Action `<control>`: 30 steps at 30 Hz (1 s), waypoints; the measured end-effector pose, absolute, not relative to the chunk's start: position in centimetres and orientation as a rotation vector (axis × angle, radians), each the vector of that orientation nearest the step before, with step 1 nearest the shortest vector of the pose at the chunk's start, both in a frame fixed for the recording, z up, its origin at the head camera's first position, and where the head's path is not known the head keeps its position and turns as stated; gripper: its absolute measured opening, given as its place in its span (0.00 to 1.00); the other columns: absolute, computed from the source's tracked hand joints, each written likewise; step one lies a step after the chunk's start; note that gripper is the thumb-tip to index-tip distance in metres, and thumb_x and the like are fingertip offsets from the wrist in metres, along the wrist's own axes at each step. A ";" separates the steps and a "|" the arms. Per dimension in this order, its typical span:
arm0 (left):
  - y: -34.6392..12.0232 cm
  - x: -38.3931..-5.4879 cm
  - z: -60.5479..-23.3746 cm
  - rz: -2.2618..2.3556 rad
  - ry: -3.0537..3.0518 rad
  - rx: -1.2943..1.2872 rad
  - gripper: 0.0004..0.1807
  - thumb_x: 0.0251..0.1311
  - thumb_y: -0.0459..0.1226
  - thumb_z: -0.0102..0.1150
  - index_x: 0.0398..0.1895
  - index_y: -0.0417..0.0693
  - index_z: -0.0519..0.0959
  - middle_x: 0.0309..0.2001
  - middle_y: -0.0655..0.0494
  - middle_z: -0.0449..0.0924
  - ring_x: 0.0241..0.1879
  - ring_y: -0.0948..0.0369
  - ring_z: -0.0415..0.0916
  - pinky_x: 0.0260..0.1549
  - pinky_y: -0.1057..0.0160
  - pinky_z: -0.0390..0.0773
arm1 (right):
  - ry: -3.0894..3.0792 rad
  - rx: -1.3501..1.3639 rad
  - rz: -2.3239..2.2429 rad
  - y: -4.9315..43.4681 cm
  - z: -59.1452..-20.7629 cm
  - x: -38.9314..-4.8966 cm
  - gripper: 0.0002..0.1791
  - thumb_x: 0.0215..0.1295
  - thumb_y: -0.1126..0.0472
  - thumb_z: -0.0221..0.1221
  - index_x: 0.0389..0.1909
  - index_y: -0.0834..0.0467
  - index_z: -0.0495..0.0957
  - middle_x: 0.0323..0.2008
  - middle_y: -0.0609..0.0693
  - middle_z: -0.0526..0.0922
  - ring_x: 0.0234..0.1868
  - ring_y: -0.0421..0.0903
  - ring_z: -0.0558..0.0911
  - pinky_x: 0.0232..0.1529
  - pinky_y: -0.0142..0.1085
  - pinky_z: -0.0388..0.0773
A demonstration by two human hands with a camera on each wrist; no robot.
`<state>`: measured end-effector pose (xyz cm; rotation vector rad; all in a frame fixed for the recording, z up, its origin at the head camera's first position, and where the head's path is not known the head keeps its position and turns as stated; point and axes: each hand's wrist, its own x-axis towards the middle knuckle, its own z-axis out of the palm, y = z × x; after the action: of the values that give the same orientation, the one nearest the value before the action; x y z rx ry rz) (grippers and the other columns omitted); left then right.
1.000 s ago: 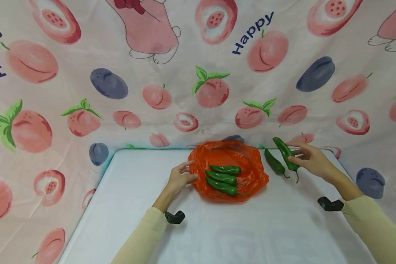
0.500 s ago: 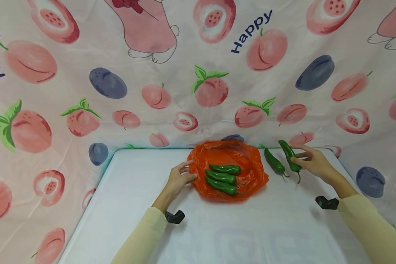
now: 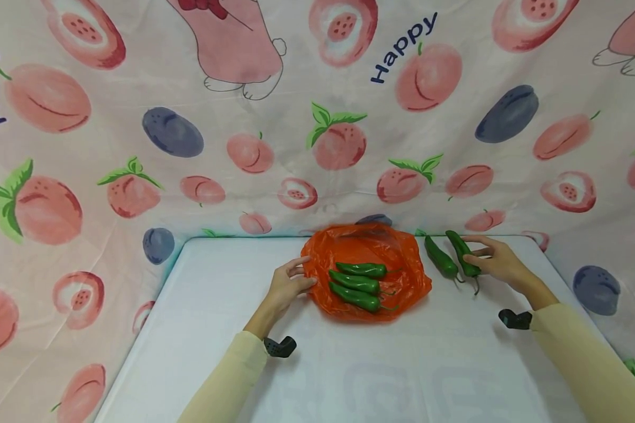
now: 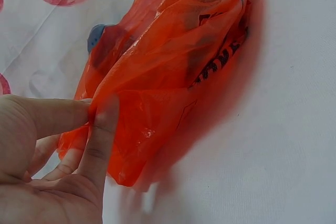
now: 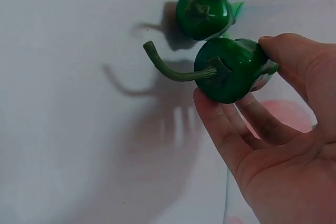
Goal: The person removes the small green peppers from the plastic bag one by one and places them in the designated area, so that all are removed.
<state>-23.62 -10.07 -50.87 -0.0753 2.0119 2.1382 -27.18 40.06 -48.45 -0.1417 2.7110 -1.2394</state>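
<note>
My left hand (image 3: 287,286) pinches the left edge of an orange plastic bag (image 3: 370,244) between thumb and fingers; the left wrist view shows the thin film of the bag (image 4: 157,77) caught there. Three green peppers (image 3: 356,284) lie side by side on the bag. To its right, my right hand (image 3: 500,261) holds a green pepper (image 3: 461,251) between thumb and fingers, its stem pointing toward me. Another green pepper (image 3: 440,257) lies on the table just left of the held one. In the right wrist view the held pepper (image 5: 226,72) has its curved stem toward the camera.
A white table (image 3: 227,258) carries everything. Behind it hangs a curtain (image 3: 275,211) printed with peaches and plums, meeting the table's back edge. Black wrist devices (image 3: 280,347) sit at both cuffs.
My right hand has come down slightly with the pepper, bringing it closer to the table beside the lying one. The left hand and the bag have stayed in place.
</note>
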 end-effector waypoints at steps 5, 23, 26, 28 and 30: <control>-10.1 -23.6 -50.9 2.123 2.028 -0.075 0.32 0.60 0.23 0.67 0.70 0.43 0.74 0.51 0.40 0.78 0.33 0.61 0.85 0.39 0.59 0.88 | 2.702 -0.119 -1.218 40.0 -48.9 -27.5 0.36 0.75 0.49 0.60 0.76 0.60 0.62 0.63 0.76 0.71 0.61 0.71 0.74 0.47 0.48 0.87; -9.9 -23.6 -51.3 2.149 2.028 -0.064 0.32 0.60 0.22 0.66 0.69 0.40 0.74 0.49 0.39 0.78 0.33 0.61 0.84 0.39 0.59 0.88 | 2.705 -0.091 -1.127 39.8 -50.0 -28.5 0.35 0.76 0.51 0.60 0.75 0.62 0.62 0.60 0.76 0.74 0.58 0.69 0.77 0.53 0.56 0.83; -9.9 -23.5 -51.3 2.158 2.028 -0.050 0.32 0.60 0.22 0.65 0.69 0.39 0.74 0.49 0.38 0.78 0.32 0.62 0.84 0.39 0.58 0.88 | 2.702 -0.078 -1.117 39.6 -50.0 -28.5 0.35 0.75 0.49 0.60 0.75 0.62 0.62 0.62 0.75 0.73 0.59 0.69 0.76 0.55 0.59 0.81; -9.9 -23.4 -51.2 2.158 2.029 -0.049 0.32 0.60 0.22 0.66 0.69 0.39 0.74 0.49 0.38 0.78 0.32 0.62 0.84 0.39 0.58 0.88 | 2.699 -0.074 -1.113 39.4 -49.9 -28.4 0.36 0.75 0.47 0.59 0.75 0.62 0.62 0.63 0.75 0.72 0.60 0.70 0.74 0.57 0.61 0.79; -9.9 -23.4 -51.1 2.156 2.034 -0.046 0.32 0.60 0.22 0.66 0.69 0.38 0.74 0.49 0.38 0.78 0.31 0.62 0.83 0.38 0.58 0.88 | 2.694 -0.069 -1.112 39.2 -49.8 -28.4 0.37 0.75 0.46 0.59 0.76 0.61 0.62 0.64 0.75 0.70 0.61 0.71 0.73 0.58 0.63 0.77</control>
<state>-23.42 -9.86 -51.14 -0.0462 2.0339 2.1555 -28.38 39.22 -49.76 -0.0687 2.6942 -1.1117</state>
